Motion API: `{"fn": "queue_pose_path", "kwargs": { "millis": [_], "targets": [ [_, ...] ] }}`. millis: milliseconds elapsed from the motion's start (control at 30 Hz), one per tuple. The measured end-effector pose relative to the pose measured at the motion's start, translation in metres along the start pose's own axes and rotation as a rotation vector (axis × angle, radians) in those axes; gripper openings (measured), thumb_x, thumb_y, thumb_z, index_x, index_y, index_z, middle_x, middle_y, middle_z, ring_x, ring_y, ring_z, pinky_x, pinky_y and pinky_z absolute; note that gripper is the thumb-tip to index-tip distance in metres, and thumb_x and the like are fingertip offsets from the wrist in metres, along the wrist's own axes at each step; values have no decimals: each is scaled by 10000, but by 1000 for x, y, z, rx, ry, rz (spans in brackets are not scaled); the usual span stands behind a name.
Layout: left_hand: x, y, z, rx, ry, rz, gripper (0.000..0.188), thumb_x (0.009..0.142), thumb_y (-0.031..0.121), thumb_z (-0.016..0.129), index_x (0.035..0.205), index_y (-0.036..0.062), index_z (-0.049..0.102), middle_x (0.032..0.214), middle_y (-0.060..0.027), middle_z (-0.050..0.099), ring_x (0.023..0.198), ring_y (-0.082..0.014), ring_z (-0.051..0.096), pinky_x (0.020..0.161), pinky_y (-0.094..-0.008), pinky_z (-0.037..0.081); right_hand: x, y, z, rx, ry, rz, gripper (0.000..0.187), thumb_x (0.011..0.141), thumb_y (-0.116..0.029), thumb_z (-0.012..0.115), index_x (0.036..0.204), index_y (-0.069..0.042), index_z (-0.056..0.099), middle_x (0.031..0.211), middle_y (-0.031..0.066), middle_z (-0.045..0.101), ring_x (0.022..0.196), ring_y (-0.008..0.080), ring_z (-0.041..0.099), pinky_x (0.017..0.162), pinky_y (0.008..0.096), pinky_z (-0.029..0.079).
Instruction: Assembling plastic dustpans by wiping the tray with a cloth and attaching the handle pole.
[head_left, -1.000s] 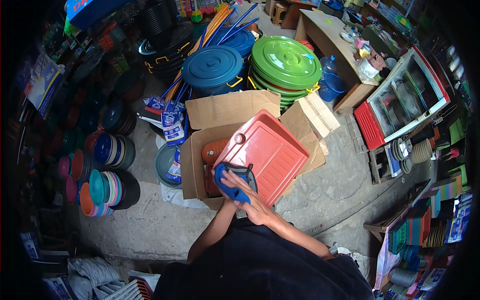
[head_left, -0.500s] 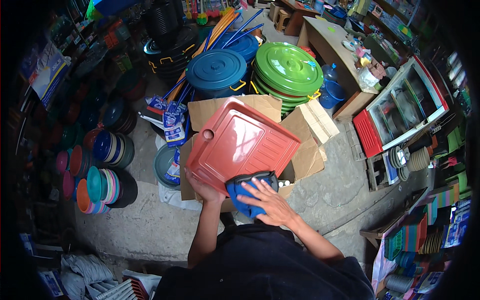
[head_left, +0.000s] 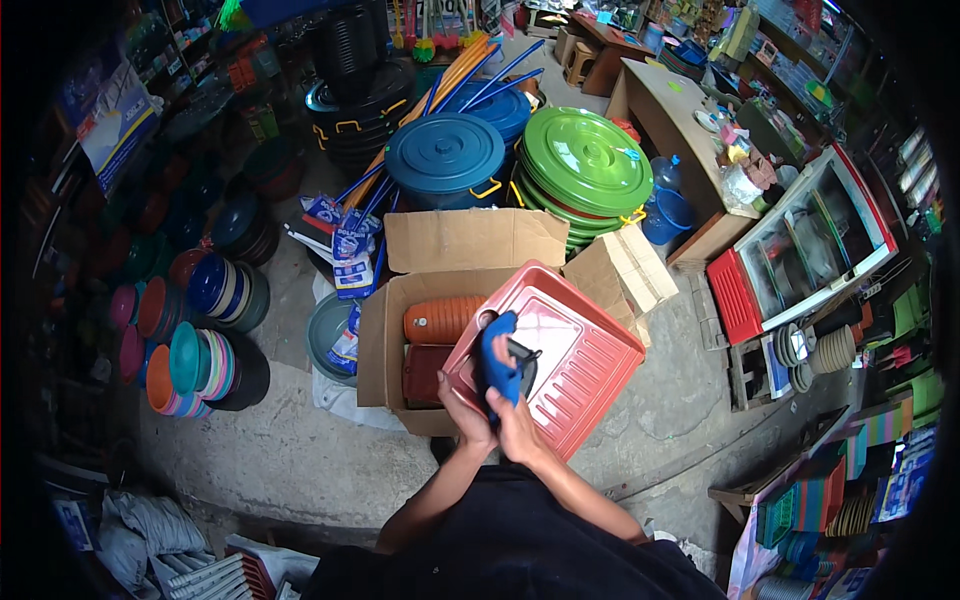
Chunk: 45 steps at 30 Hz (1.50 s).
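Observation:
A red plastic paint tray [head_left: 585, 370] with a ribbed slope is held tilted in front of me, over the right part of an open cardboard box [head_left: 375, 350]. My left hand [head_left: 468, 414] is closed on the tray's near left edge. My right hand [head_left: 518, 430] grips a folded blue cloth [head_left: 500, 365] with black edging against the tray's inside, close beside the left hand. Inside the box an orange ribbed plastic item [head_left: 440, 320] and a dark red item [head_left: 425, 372] show; the tray hides the rest.
Behind the box stand lidded tubs, one blue [head_left: 445, 155] and one green [head_left: 590, 160]. Stacked coloured basins [head_left: 195, 360] are on the left, beside a grey-green basin [head_left: 330, 335]. A glass-fronted red and white cabinet [head_left: 800, 245] stands at right.
The tray has moved right and down, uncovering the box's left contents. My right hand has swung from lying over the cloth to gripping it upright, near my left hand.

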<state>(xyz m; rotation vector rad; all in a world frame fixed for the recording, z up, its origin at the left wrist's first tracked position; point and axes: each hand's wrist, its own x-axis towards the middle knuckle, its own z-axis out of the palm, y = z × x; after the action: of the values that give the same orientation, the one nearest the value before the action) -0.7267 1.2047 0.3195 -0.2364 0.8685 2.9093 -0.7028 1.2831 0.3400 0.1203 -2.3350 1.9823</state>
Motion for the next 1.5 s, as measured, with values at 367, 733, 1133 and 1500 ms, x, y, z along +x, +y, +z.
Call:
{"fn": "queue_pose_path", "kwargs": {
  "millis": [367,733,1133,1500],
  "targets": [
    [-2,-37,-37,-149,-215,94,622,1024,480,314,1543,163,183,1584,-50,199,1445,-253,215,1180,-397,181,17,-55,-14,-652,-112,-311,791,737,-251,656,1478,-162,395,1585,191,203,1428,535,109,1146,641,67],
    [9,-21,-26,237,72,118,612,1015,531,343,1366,33,404,1338,-126,494,1226,-231,504,1040,-389,399,60,-39,-69,-865,399,-197,738,703,64,480,1430,-48,423,1556,231,259,1448,472,149,1185,555,78],
    [14,0,8,199,92,108,582,1020,527,335,1336,46,417,1320,-116,488,1230,-228,495,1050,-387,386,54,-6,-62,-813,26,-271,698,821,-124,638,1459,-28,371,1541,230,290,1443,429,215,1184,484,192],
    [17,16,-2,175,180,210,726,997,593,302,1463,36,308,1478,-142,373,1352,-265,398,1116,-424,324,-5,55,-92,-556,197,31,570,946,-198,530,1476,-69,362,1580,185,227,1468,405,147,1185,493,145]
  ]
}}
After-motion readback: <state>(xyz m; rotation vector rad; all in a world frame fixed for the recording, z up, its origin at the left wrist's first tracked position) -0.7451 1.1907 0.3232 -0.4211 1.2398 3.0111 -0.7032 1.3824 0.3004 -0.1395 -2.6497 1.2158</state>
